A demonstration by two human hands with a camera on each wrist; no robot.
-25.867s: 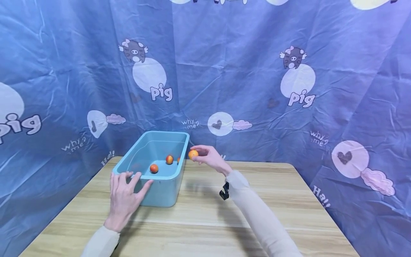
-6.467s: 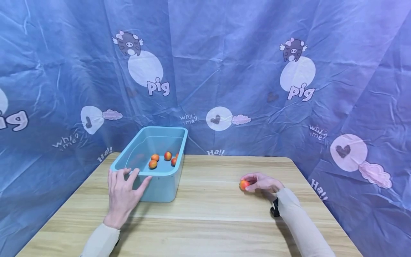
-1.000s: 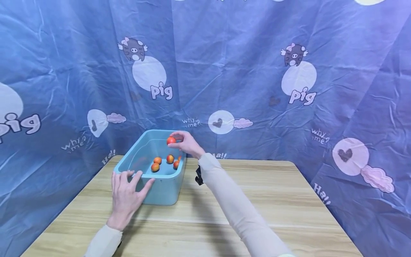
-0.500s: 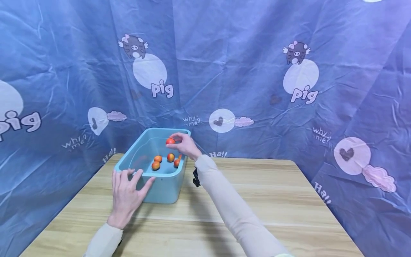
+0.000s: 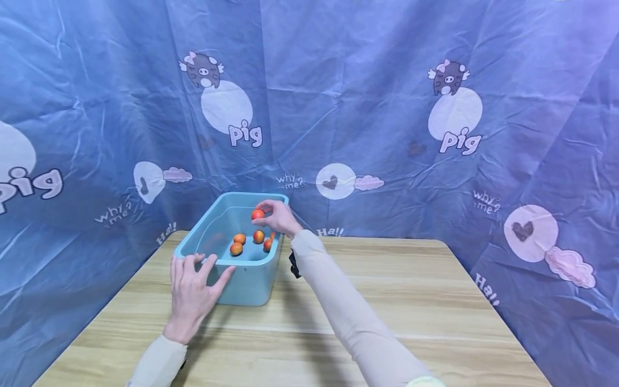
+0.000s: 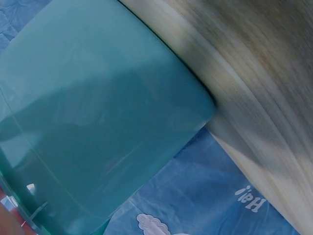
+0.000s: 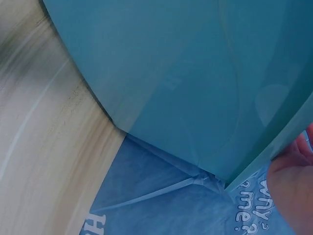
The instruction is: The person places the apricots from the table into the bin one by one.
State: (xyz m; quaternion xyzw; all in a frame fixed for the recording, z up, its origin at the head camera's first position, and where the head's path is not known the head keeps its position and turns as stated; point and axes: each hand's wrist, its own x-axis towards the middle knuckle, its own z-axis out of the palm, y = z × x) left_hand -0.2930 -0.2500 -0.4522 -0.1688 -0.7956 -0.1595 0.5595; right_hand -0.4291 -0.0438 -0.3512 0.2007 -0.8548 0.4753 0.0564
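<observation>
My right hand [image 5: 279, 216] pinches a small round red-orange fruit [image 5: 258, 214] between fingers and thumb, over the far right part of the light blue plastic bin [image 5: 244, 263]. Several similar fruits [image 5: 236, 249] lie on the bin's floor, one partly hidden by its right wall. My left hand [image 5: 191, 290] grips the bin's near left rim, fingers over the edge and thumb on the front wall. In the right wrist view, part of the right hand [image 7: 296, 188] shows past the rim, the fruit out of sight. A bit of the left hand [image 6: 7, 223] shows in the left wrist view.
The bin stands on the back left part of a wood-grain table [image 5: 367, 301]. A blue cloth [image 5: 387, 118] printed with pigs and words hangs close behind and at both sides of the table.
The right hand has carried the fruit from the table's right side to over the bin, barely moving in the last second. The bin holds more fruits than at first. The left hand stays put.
</observation>
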